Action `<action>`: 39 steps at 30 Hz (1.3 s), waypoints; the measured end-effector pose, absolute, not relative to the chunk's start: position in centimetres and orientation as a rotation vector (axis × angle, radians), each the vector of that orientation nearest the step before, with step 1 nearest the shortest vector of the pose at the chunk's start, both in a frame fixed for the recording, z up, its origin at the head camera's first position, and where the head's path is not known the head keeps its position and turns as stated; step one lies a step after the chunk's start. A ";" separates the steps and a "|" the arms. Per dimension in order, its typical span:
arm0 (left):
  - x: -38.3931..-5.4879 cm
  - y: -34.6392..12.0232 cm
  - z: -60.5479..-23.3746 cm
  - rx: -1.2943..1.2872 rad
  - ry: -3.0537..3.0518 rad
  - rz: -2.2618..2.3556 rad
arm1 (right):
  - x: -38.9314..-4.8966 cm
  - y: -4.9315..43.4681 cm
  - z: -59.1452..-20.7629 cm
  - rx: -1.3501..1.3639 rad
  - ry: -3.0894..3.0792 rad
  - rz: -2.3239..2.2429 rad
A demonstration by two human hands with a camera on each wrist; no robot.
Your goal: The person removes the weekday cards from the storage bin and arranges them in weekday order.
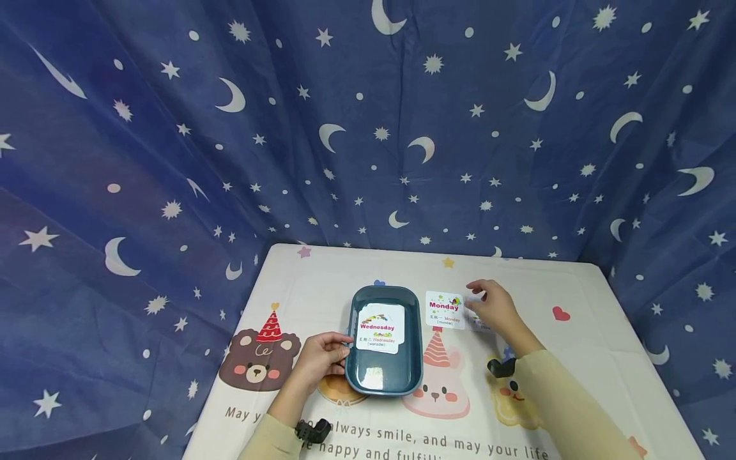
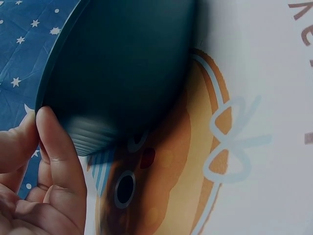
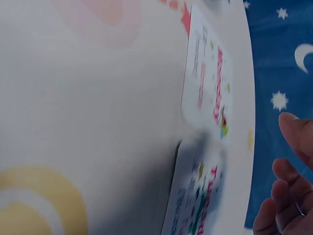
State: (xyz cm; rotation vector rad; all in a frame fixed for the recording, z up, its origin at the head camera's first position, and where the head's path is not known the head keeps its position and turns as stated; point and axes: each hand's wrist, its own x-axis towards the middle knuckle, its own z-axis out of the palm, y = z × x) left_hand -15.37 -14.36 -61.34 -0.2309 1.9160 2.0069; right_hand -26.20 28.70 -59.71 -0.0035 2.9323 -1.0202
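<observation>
Beyond the tray [image 1: 405, 367], a deep-blue curtain [image 1: 489, 160] scattered with white moons and stars climbs behind and around the table! Under the tray spreads a pale cloth [image 1: 529, 281], a brown bear [image 1: 259, 367] in a red party hat printed to its left, a pink animal peeking out by its near right corner, lettering running along its near side.

What's in the way? Left of the tray, a black wrist mount [image 1: 313, 432] cuts across the lettering, and well to the right a beige sleeve [image 1: 575, 402] covers more of the cloth.

Now the hands! The left hand [image 1: 322, 358] pinches the tray's left rim between thumb and fingers. Right of the tray, the right hand [image 1: 496, 310] hovers, thumb and fingers apart, nothing between them, masking much of the Tuesday card [image 3: 195, 196]. Between that and the tray lies the Monday card [image 1: 445, 310], white, pink-lettered, face up; whether the two cards touch, I can't tell.

And the tray itself: dark teal, round-cornered, glossy inside, with the Wednesday card [image 1: 381, 328] face up in its far half, white with pink lettering.
</observation>
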 end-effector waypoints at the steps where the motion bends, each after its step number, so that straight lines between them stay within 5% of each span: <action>1: -15.3 -14.4 -61.3 -0.231 1.920 2.006 | -26.2 28.3 -59.6 -0.012 2.928 -1.024; 39: -14.9 -13.8 -60.9 -0.271 2.006 1.988 | -22.5 16.0 -56.9 -0.347 2.899 -1.217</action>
